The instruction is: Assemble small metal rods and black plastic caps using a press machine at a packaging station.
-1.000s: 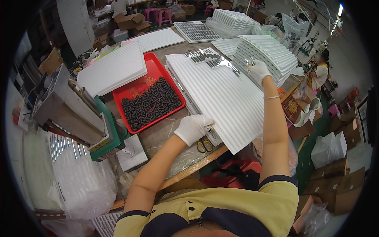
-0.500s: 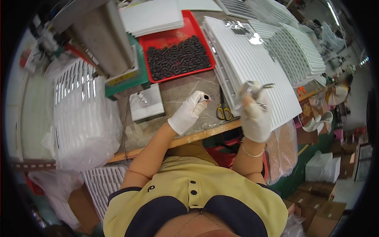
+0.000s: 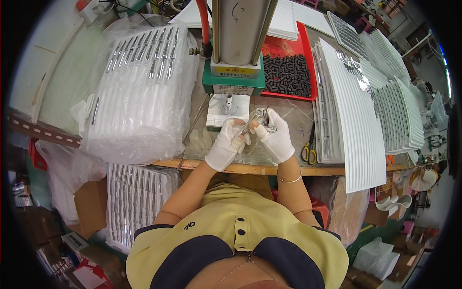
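Both my hands wear white gloves with bare fingertips, and they meet in front of the press (image 3: 236,77). My right hand (image 3: 278,139) is closed around several shiny metal parts (image 3: 264,115), slim and rod-like. With its fingers closed, my left hand (image 3: 226,145) grips the near end of one of these parts. Whether a small black piece is also between its fingers is hidden. Just beyond my hands, a white block (image 3: 216,115) carries a short upright metal post (image 3: 229,101) under the press head.
A red tray (image 3: 308,58) of small black cylindrical pieces stands right of the press. Yellow-handled scissors (image 3: 309,153) lie beside white ribbed trays (image 3: 358,139) at the right. Plastic-wrapped trays of chrome parts (image 3: 139,106) fill the left. The wooden table edge (image 3: 250,169) runs under my wrists.
My right hand has come left with the metal parts to meet my left hand. The black piece seen in my left fingers is no longer visible. The view has swung left.
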A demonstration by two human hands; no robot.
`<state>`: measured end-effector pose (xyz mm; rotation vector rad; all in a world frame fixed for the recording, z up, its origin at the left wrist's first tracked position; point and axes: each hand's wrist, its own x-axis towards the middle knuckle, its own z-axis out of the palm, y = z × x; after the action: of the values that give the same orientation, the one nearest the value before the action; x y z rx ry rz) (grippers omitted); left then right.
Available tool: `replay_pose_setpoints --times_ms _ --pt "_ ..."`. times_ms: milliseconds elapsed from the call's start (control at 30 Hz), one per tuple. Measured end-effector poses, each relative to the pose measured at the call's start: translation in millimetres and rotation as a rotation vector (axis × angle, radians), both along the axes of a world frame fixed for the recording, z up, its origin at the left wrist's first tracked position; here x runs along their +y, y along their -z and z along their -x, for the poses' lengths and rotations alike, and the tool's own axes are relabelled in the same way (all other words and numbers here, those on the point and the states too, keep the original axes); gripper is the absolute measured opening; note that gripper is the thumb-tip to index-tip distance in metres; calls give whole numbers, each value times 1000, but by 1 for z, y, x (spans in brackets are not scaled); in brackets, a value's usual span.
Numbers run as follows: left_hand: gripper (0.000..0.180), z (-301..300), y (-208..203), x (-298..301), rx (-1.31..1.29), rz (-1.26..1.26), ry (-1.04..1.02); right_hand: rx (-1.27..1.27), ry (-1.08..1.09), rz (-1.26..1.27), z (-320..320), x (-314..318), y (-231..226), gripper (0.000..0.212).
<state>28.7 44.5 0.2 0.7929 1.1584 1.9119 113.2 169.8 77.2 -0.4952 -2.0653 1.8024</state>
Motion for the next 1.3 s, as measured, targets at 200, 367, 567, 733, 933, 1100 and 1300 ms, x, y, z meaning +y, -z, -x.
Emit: replay_pose_setpoints --times_ms 200,367,567,733,933,1100,1300 --pt "40 1 -8 5 -92 29 -42 23 -93 270 2 5 29 18" --pt "45 27 -6 -7 384 321 -191 2 53 -42 9 11 36 15" --pt "34 82 -41 6 1147 685 -500 48 205 -542 63 16 46 18" --pt "25 80 -34 -16 705 774 -616 36 155 -427 82 8 61 20" --pt "19 57 -24 -35 195 353 -389 -129 159 -605 74 6 48 26" --pt "17 46 -25 -48 37 303 -210 125 265 -251 38 1 54 42" --pt "18 12 -37 -28 76 383 35 70 -71 349 1 -11 19 29"
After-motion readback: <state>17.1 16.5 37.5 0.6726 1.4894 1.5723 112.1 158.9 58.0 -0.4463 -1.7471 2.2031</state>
